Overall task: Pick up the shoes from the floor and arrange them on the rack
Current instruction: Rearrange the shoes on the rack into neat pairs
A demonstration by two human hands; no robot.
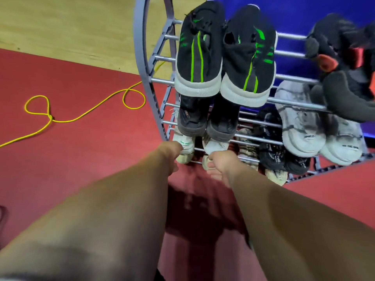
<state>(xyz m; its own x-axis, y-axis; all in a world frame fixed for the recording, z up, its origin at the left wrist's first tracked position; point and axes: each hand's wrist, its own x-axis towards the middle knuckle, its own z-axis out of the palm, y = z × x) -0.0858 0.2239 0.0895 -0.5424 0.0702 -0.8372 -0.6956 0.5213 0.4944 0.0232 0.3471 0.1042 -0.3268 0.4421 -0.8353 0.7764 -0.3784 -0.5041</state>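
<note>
Head camera, looking down along both bare forearms to the foot of the grey rack (142,57). The action is on the bottom tier at its left end. There sit the two white shoes, heels toward the person: the left white shoe (185,148) hard by the rack's side frame, the right white shoe (215,146) just beside it.

The left hand (171,149) is against the heel of the left white shoe, but its fingers are hidden behind the wrist, so I cannot tell how they lie. The right hand (222,161) is on the heel of the right white shoe, thumb curled across the cream sole edge, gripping it.

Above them, a dark pair (207,120) fills the next tier, and a black-and-green pair (225,57) rests on the top rails, soles hanging over the front. To the right sit a grey-white pair (318,136), a black patterned pair (272,155) lower down, and black shoes with orange patches (334,57) up top.

A yellow cable (81,116) loops across the red floor (91,159) on the left.
</note>
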